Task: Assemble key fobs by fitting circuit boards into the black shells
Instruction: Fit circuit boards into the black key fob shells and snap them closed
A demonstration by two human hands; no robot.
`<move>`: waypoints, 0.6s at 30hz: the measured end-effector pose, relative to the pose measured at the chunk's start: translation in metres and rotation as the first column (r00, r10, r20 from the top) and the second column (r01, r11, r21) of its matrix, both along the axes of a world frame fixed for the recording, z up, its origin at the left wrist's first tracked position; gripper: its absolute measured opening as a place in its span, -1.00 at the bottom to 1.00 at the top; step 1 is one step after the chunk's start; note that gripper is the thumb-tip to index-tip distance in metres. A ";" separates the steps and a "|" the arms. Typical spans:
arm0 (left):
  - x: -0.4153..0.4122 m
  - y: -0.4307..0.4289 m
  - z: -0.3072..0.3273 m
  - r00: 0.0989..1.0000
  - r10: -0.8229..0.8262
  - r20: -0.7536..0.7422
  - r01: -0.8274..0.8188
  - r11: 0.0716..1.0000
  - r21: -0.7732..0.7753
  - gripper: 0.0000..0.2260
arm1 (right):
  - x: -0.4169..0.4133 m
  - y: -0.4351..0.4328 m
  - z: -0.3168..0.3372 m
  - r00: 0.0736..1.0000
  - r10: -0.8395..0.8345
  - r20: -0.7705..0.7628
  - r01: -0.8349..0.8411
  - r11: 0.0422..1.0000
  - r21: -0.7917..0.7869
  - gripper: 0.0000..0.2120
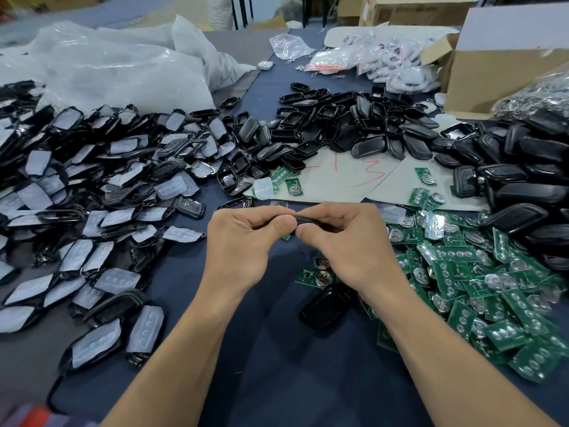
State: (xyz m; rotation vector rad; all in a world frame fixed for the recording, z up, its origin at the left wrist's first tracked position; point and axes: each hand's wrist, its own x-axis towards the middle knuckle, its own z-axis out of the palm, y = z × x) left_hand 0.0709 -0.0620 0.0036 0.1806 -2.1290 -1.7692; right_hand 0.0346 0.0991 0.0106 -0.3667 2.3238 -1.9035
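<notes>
Your two hands meet above the middle of the tabletop (292,371), which is covered in dark blue cloth. Your left hand (243,241) and your right hand (348,241) both have their fingers curled. Each pinches one end of a black shell (309,221) between thumb and fingers, with the thumb tips close together on its near side. Your fingers hide most of the shell. A sliver of green (286,237) shows just under it by your left thumb, too small to tell whether it sits in the shell or lies on the cloth below.

To your right is a spread of green circuit boards (492,291), many with round silver coin cells on them. Two more boards (317,274) lie just beside your right wrist. A closed black fob (326,306) rests on the cloth, partly under that wrist.

To your left is a wide heap of shell halves with pale rubber pads (92,195) fitted in them. Beyond your hands lies a sheet of paper (338,177) with red marks, with a few boards on it. Behind that is a pile of empty black shells (354,121), which runs on down the right edge. At the back are big clear plastic bags (107,63) on the left and an open cardboard box (498,75) on the right.
</notes>
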 end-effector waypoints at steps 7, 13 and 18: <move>-0.003 0.004 0.001 0.993 -0.121 0.009 0.118 0.983 0.140 -0.87 | 0.004 -0.005 0.005 0.969 0.000 0.247 0.096 0.921 -0.378 -0.79; -0.004 0.011 -0.002 0.988 -0.150 0.023 0.137 0.948 0.287 -0.78 | 0.010 -0.011 0.007 0.892 0.110 0.439 0.149 0.844 -0.515 -0.85; -0.003 0.014 -0.001 0.989 -0.136 0.057 0.106 0.923 0.371 -0.70 | 0.008 -0.011 0.005 0.913 0.120 0.390 0.048 0.918 -0.395 -0.92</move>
